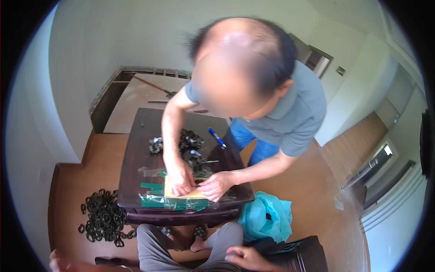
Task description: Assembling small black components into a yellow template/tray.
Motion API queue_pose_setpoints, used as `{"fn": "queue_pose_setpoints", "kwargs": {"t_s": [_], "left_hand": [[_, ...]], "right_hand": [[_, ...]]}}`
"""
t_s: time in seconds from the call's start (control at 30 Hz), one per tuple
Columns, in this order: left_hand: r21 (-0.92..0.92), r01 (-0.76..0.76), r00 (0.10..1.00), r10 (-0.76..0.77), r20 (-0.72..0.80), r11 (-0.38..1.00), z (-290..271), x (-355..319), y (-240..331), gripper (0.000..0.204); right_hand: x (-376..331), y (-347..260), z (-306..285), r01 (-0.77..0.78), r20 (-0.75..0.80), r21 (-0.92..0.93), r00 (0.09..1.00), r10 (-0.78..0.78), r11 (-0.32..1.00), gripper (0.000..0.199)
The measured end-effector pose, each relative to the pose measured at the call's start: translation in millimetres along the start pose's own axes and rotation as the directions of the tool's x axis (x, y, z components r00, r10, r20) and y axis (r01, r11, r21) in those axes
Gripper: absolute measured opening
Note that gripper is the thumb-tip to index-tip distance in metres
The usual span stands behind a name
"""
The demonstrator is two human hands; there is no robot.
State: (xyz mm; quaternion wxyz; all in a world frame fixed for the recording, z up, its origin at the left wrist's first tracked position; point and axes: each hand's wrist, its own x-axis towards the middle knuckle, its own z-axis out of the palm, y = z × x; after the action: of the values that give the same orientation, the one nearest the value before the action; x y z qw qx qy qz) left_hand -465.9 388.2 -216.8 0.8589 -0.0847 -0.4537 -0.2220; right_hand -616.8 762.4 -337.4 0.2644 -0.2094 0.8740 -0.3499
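My left hand is at the lower left edge, partly cut off, held out to the side away from the table with its fingers apart and nothing visible in them. My right hand lies beside my right knee, fingers loosely stretched, holding nothing I can see. Across the dark table a person in a grey polo shirt bends over. That person's two hands work at a yellowish board, fingering something small and dark. Green and clear tape surrounds the board.
Dark ring-shaped pieces are heaped on the floor at left; more dark pieces lie on the table. A blue pen lies at the table's right side. A turquoise plastic bag stands on the floor at right. Behind, a pale panel lies flat.
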Motion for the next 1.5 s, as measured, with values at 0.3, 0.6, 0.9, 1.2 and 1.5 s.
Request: {"fn": "queue_pose_setpoints", "kwargs": {"t_s": [0.3, 0.6, 0.9, 1.2, 1.5], "left_hand": [[0.703, 0.598, 0.310, -0.920, 0.241, 0.386, -94.5, -282.6, 32.5, 0.020], [0.738, 0.369, 0.008, -0.796, 0.605, 0.564, -78.9, -348.9, 142.0, 0.023], [0.715, 0.145, -0.088, -0.711, 0.698, 0.684, -64.9, -363.9, 191.3, 0.010], [0.768, 0.105, -0.113, -0.760, 0.640, 0.631, -22.1, -373.5, 234.3, 0.012], [0.784, 0.125, -0.134, -0.773, 0.620, 0.608, -16.9, -373.8, 247.5, 0.014]], "right_hand": [[-12.6, 119.6, 100.1, 0.117, -0.514, -0.478, 0.767, -0.385, 0.871, 0.011], [-29.9, 114.5, 90.1, 0.206, 0.091, -0.022, 0.975, -0.203, 0.978, 0.043], [-53.7, 170.1, 35.6, 0.500, -0.046, -0.375, 0.831, -0.554, 0.781, 0.048], [-70.5, 240.6, 20.8, 0.523, -0.143, -0.332, 0.795, -0.590, 0.785, 0.045], [-73.0, 250.7, 10.6, 0.542, -0.036, -0.283, 0.819, -0.573, 0.792, 0.047]]}}
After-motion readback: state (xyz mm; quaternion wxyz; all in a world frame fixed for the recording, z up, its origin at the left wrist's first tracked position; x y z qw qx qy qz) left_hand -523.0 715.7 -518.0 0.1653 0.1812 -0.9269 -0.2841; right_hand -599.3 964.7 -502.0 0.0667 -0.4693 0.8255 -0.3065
